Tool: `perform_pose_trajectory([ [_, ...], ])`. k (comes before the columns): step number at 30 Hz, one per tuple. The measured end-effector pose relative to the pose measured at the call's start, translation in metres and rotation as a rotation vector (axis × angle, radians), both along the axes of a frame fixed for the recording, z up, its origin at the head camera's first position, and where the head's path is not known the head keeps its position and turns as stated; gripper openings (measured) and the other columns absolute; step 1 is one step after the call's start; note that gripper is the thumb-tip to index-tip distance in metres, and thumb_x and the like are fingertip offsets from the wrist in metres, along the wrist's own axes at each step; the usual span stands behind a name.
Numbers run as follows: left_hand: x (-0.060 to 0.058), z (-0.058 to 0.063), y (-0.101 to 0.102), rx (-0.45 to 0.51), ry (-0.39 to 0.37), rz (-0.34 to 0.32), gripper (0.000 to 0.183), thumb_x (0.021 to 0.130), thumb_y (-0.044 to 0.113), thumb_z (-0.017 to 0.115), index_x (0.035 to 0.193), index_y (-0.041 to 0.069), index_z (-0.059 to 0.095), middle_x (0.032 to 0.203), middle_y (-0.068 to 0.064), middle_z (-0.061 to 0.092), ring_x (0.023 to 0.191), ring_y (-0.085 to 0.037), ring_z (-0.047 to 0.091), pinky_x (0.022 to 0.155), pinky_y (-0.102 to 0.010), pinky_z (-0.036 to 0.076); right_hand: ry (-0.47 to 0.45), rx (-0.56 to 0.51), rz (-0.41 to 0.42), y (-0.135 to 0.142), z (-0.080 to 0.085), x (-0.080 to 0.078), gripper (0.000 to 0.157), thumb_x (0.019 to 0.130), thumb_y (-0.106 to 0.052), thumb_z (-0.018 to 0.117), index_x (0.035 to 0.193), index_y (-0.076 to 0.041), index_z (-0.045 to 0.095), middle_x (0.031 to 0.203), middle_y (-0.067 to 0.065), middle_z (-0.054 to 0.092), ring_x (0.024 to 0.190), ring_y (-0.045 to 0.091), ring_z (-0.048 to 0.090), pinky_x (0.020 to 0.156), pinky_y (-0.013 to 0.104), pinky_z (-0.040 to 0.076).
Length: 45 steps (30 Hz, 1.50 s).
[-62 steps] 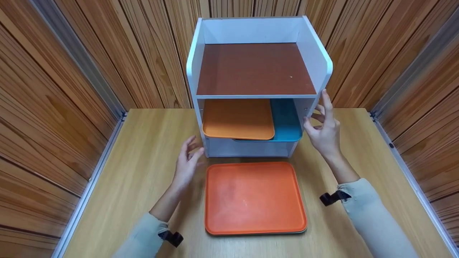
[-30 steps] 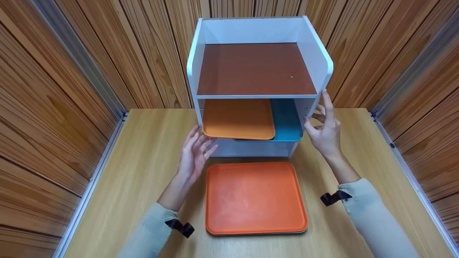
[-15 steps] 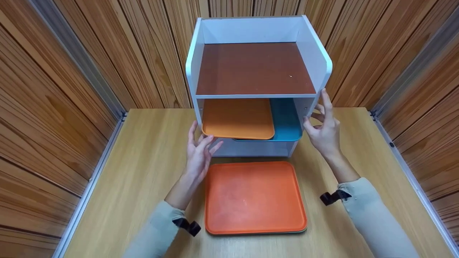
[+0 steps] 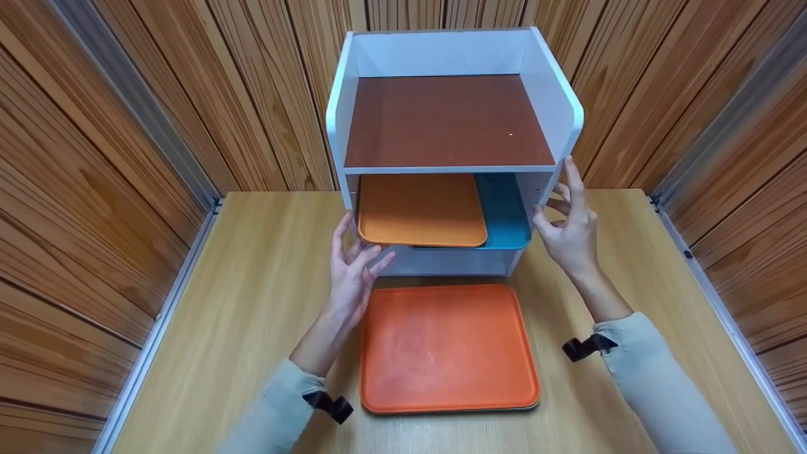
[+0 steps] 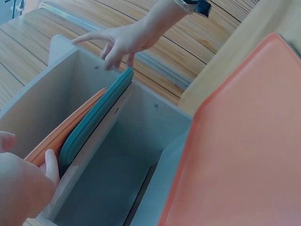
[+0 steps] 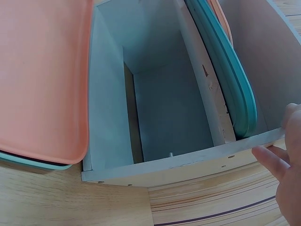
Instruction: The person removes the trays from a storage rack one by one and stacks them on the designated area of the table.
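Observation:
My left hand (image 4: 352, 277) is at the near left corner of a small orange tray (image 4: 422, 208), its fingers at the tray's front edge. In the left wrist view the hand (image 5: 26, 188) has one finger against that edge. This tray lies over a teal tray (image 4: 504, 217) inside a white shelf unit (image 4: 451, 169), on the middle level. My right hand (image 4: 570, 233) holds the front edge of the unit's right side panel, index finger pointing up along it. A large red-orange tray (image 4: 447, 347) lies flat in front of the unit, over a greenish tray whose rim peeks out.
The unit has a brown top shelf (image 4: 447, 120) with raised white sides. Its lowest level is a hollow compartment (image 6: 169, 99). Wood-patterned panels (image 4: 94, 189) enclose the wooden table (image 4: 252, 284) at the back and both sides.
My left hand has come in from the left to the small tray's corner. That tray has shifted slightly right and toward me. My right hand has stayed on the side panel.

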State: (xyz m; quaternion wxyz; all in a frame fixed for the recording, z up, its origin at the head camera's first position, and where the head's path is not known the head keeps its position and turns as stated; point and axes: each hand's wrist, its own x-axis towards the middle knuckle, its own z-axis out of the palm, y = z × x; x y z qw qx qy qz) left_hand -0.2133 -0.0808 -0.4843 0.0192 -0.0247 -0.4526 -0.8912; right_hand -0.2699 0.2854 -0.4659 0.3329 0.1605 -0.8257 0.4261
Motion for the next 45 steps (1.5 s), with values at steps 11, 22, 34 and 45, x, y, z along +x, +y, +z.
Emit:
perform_pose_trajectory([
  [11, -0.001, 0.002, 0.002, -0.093, -0.02, 0.044, 0.067, 0.108, -0.005, 0.06, 0.172, 0.005, 0.043, 0.172, -0.014, 0.046, 0.1, -0.013, 0.067, 0.082, -0.017, 0.061, -0.02, -0.033, 0.019, -0.001, -0.002, -0.001, 0.082, 0.102, 0.004, 0.07, 0.173, -0.005, 0.029, 0.148, 0.032, 0.07, 0.117, 0.056, 0.078, 0.076, 0.003, 0.055],
  [22, 0.001, 0.003, 0.006, -0.134, -0.05, 0.063, 0.071, 0.107, -0.008, 0.063, 0.173, 0.007, 0.041, 0.176, -0.013, 0.038, 0.106, -0.012, 0.063, 0.09, -0.021, 0.066, -0.006, -0.015, 0.012, 0.0, -0.001, -0.001, 0.084, 0.102, 0.003, 0.072, 0.173, -0.006, 0.03, 0.148, 0.029, 0.072, 0.116, 0.052, 0.079, 0.077, 0.005, 0.057],
  [34, 0.0, 0.005, 0.012, -0.069, -0.031, 0.092, 0.063, 0.107, -0.014, 0.059, 0.166, 0.0, 0.042, 0.163, -0.011, 0.038, 0.096, -0.013, 0.063, 0.083, -0.023, 0.068, -0.013, -0.014, 0.001, -0.001, -0.001, -0.001, 0.083, 0.102, 0.002, 0.072, 0.174, -0.008, 0.031, 0.148, 0.027, 0.073, 0.116, 0.051, 0.078, 0.077, 0.006, 0.057],
  [45, 0.0, 0.002, 0.005, -0.081, -0.008, 0.094, 0.072, 0.104, -0.016, 0.059, 0.171, 0.001, 0.039, 0.174, -0.013, 0.033, 0.085, -0.009, 0.068, 0.08, -0.023, 0.069, 0.007, -0.015, 0.001, -0.001, -0.002, 0.0, 0.083, 0.101, 0.003, 0.073, 0.173, -0.005, 0.031, 0.146, 0.03, 0.073, 0.116, 0.028, 0.085, 0.075, 0.005, 0.057],
])
